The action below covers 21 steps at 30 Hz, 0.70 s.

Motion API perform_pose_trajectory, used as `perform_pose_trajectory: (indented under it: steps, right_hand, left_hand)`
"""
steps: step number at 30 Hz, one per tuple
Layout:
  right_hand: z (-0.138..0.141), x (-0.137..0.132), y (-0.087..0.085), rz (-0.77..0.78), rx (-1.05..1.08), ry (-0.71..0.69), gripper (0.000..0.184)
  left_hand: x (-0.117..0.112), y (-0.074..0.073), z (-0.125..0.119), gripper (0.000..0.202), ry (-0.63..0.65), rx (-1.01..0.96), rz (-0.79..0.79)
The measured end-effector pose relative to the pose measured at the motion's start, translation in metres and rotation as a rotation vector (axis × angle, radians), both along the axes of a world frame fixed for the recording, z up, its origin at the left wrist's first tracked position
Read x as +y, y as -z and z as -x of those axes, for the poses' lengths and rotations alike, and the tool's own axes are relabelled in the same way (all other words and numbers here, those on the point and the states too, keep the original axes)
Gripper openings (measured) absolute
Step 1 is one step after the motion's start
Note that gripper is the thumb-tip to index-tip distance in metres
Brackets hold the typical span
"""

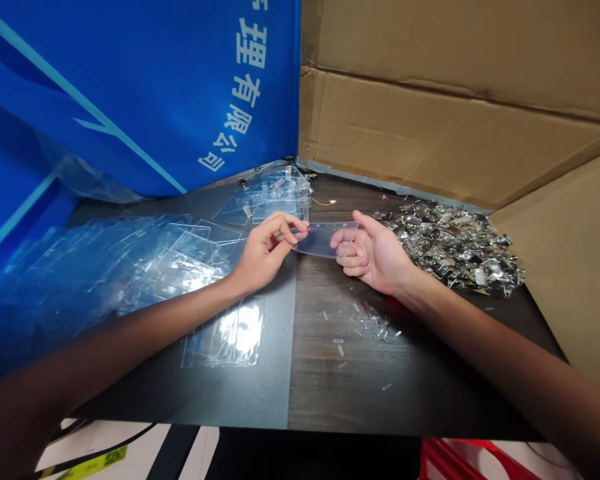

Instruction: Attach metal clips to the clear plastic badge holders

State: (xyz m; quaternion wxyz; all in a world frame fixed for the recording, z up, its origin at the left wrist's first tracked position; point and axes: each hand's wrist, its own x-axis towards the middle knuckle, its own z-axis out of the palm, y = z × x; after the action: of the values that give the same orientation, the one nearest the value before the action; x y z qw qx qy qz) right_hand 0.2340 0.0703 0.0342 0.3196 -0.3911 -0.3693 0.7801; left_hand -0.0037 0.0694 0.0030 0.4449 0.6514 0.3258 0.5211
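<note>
Both hands hold one clear plastic badge sleeve [320,241] above the dark table [260,393]. My left hand [266,252] pinches its left end between thumb and fingertips. My right hand [370,255] grips its right end, thumb on top and fingers curled beneath. A heap of small shiny metal clips [450,245] lies just right of my right hand. More clear sleeves lie flat on the table below my left wrist [230,337].
A large spread of clear sleeves [105,273] covers the table's left side, and a stack [275,197] sits at the back. Small clear bits [370,323] are scattered near the middle. Blue panels [130,100] stand left, cardboard walls [455,100] behind and right.
</note>
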Motion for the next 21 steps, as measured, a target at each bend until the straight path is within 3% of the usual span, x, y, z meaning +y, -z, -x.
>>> perform_pose_trajectory:
  steps: [5, 9, 14, 18, 21]
  right_hand:
    - [0.005, -0.007, 0.000, -0.085, -0.057, -0.003, 0.023]
    - [0.012, -0.017, 0.005, -0.190, -0.169, -0.037, 0.020]
    - [0.018, -0.023, 0.013, -0.444, -0.307, 0.161, 0.023]
    - [0.022, -0.031, 0.015, -0.654, -0.387, 0.233, 0.021]
    - [0.024, -0.039, 0.016, -0.712, -0.402, 0.222, 0.024]
  left_hand:
    - [0.003, 0.002, 0.002, 0.033, -0.003, -0.036, 0.052]
    - [0.007, 0.003, 0.003, 0.027, -0.077, -0.025, 0.044]
    - [0.005, 0.002, 0.006, 0.026, -0.174, 0.112, -0.025]
    - [-0.003, 0.001, 0.003, 0.024, -0.054, 0.200, -0.085]
    - [-0.006, 0.003, 0.000, 0.049, 0.002, 0.234, -0.098]
